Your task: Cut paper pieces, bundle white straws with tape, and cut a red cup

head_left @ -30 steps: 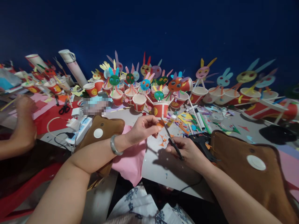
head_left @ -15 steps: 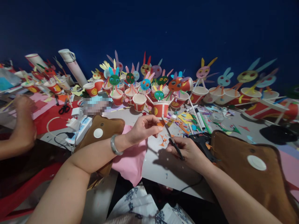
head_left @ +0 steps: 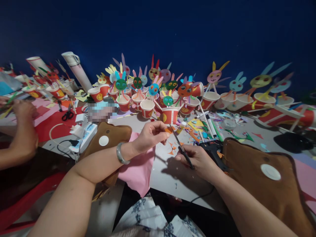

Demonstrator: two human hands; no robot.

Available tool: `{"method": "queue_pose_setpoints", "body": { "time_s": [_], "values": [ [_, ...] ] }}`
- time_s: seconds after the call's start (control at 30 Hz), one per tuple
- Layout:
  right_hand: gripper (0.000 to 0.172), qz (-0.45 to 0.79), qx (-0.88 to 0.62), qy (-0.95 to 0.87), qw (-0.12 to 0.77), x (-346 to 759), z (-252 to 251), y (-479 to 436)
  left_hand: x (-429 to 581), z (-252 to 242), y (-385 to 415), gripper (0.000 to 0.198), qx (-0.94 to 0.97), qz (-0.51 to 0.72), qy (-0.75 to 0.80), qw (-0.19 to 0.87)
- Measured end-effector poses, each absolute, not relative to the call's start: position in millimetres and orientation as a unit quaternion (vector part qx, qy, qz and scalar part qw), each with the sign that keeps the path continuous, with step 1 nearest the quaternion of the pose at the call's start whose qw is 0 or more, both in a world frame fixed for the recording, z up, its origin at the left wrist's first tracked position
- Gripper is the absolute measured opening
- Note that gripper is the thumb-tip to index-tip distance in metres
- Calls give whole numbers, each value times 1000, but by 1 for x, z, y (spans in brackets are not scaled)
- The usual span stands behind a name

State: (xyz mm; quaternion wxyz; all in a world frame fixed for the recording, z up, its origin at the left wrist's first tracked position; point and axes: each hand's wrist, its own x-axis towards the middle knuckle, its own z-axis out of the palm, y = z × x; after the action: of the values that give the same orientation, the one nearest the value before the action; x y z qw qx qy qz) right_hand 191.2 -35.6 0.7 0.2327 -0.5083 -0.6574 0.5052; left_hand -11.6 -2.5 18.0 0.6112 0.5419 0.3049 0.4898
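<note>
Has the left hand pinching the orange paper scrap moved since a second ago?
No. The left hand stays just below the red paper cup, as before, pinching the orange scrap at the blades of the scissors.

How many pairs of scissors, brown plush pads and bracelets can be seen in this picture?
Pairs of scissors: 2, one in the right hand, the other on the red paper.
Brown plush pads: 2, one by the left forearm, one by the right forearm.
Bracelets: 1, on the left forearm.
Total: 5.
</note>
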Motion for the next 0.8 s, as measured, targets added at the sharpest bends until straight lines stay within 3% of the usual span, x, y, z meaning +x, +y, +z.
{"method": "queue_pose_setpoints", "body": {
  "time_s": [0.6,0.8],
  "values": [
    [49,496,-503,-667,237,193,-4,-35,-13,13,0,12,536,519,293,597],
    [48,484,-502,-677,237,194,-5,-35,-13,9,2,27,539,522,289,595]
  ]
}}
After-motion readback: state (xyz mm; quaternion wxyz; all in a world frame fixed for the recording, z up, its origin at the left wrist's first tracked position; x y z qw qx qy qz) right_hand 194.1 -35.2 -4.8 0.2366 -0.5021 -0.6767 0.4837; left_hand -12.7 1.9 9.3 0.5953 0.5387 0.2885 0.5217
